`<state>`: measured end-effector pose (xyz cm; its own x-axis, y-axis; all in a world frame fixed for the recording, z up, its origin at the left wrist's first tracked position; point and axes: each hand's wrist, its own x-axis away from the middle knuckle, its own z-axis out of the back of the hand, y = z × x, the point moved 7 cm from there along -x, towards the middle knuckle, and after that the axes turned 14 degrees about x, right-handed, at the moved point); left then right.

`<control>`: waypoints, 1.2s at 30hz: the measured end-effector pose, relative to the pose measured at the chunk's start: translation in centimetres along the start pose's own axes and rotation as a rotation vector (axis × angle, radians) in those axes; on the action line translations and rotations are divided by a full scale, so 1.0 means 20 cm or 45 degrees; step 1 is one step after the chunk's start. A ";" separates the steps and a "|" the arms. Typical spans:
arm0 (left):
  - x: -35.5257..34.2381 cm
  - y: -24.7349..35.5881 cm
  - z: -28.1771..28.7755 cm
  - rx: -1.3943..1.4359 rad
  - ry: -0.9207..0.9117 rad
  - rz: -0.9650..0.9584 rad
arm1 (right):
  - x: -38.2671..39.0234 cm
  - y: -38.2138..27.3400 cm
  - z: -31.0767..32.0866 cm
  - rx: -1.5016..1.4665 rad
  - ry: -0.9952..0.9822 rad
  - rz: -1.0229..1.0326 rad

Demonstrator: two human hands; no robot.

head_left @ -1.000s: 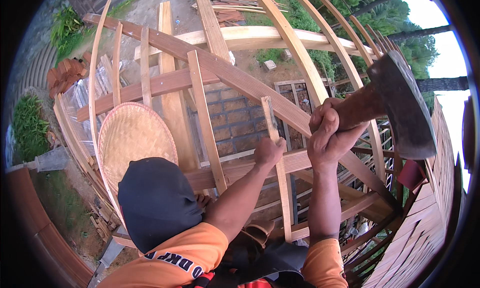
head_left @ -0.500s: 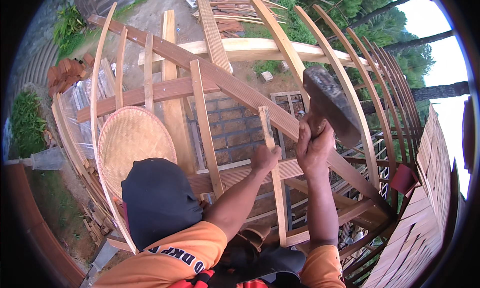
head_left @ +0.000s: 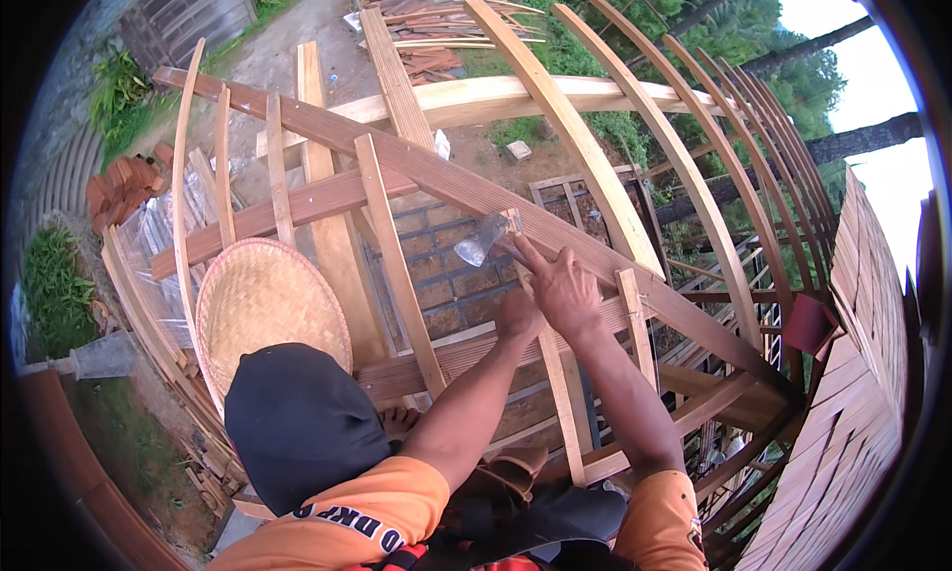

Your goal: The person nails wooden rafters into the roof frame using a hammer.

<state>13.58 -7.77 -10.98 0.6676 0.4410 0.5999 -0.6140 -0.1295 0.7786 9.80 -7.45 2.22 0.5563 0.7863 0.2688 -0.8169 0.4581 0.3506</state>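
Note:
My left hand (head_left: 519, 313) is closed around a narrow wooden batten (head_left: 560, 397), a little below its upper end. The batten crosses a dark reddish beam and runs down toward my body. My right hand (head_left: 567, 291) grips a hatchet (head_left: 482, 240) just beyond my left hand, the index finger stretched along it. Its shiny metal head lies against the batten's top end or right beside it; I cannot tell which. The fingers cover most of the handle. A long diagonal reddish beam (head_left: 446, 179) passes just beyond both hands.
Several curved rafters (head_left: 674, 149) rise ahead and to the right. A round woven disc (head_left: 273, 298) sits at left, behind a rounded form in dark cloth (head_left: 297, 432). Wooden shingles (head_left: 843, 412) slope at right. Far below, through the frame, lie ground and a lumber pile (head_left: 426, 25).
My right hand has swung the hatchet down and left, from raised at the right to the batten's upper end. The left hand keeps its hold. The view has shifted slightly.

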 end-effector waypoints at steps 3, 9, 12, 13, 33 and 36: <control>-0.09 -0.13 -0.05 0.143 0.249 -0.145 | 0.04 -0.08 0.06 -0.095 0.027 0.031; -0.09 -0.14 -0.05 0.247 0.132 -0.032 | 0.12 -0.24 0.23 -0.050 0.267 0.475; 0.00 0.07 -0.04 0.073 -0.037 -0.040 | 0.00 0.16 0.04 -0.375 -0.154 -0.174; 0.04 -0.04 -0.07 0.058 -0.015 -0.052 | 0.04 0.09 0.10 -0.513 -0.126 -0.071; 0.04 0.00 0.12 0.281 0.145 -0.033 | 0.00 0.08 0.40 -1.188 0.458 -0.021; 0.07 0.11 0.15 0.248 0.110 -0.089 | 0.07 0.11 0.29 -0.761 0.866 0.187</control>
<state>14.37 -10.10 -7.86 0.6622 0.5284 0.5314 -0.4690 -0.2609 0.8438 9.60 -7.73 8.64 0.3855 0.8414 -0.3788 -0.9206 0.3233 -0.2190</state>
